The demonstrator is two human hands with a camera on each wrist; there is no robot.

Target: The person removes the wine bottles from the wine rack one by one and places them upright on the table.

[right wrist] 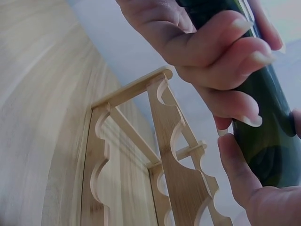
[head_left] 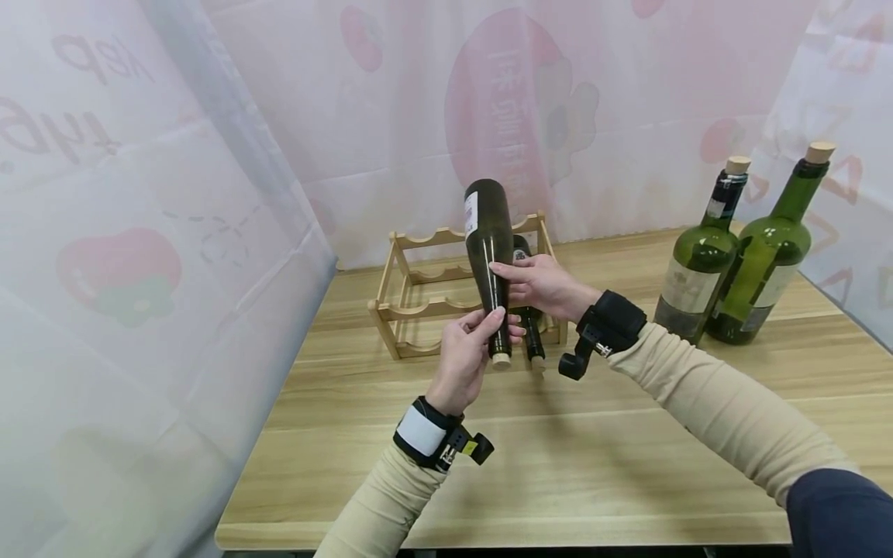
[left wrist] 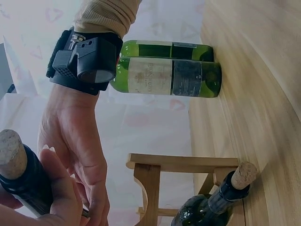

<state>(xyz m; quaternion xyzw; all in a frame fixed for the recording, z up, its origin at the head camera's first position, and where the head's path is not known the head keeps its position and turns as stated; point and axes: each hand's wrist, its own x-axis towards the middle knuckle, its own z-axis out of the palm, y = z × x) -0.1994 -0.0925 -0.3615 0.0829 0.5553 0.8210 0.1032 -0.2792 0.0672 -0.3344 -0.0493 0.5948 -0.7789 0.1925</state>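
1. Left hand (head_left: 462, 353) has the neck of a dark bottle (head_left: 488, 225) gripped, thumb on top and fingers tucked underneath, right behind the cork (head_left: 501, 361).

2. Right hand (head_left: 547, 287) is on that same bottle, further along where the neck widens, thumb across the top and fingers below. So both hands are holding it, nobody's idle here.

3. Bottle's up in front of and over the wooden rack (head_left: 425, 311), around the middle of its width. Can't tell from where I'm standing whether any of it touches the wood.

4. Big thing for me is the line it makes: cork end towards the person, base pointing away at the curtain (head_left: 412, 116). Looks tilted to me, base higher than the cork.

5. Left hand is nearer the cork end, right hand nearer the base and closer in over the rack.

6. There's a second bottle (head_left: 533, 341) lying low in the rack, just right of the held one, cork also towards the person. From above the two run pretty much parallel, so I'd say they line up well.

7. Off right, past the right hand and well apart from the rack, one green bottle (head_left: 691, 267) and another green bottle (head_left: 763, 263) stand upright on the table (head_left: 391, 465), corks in.
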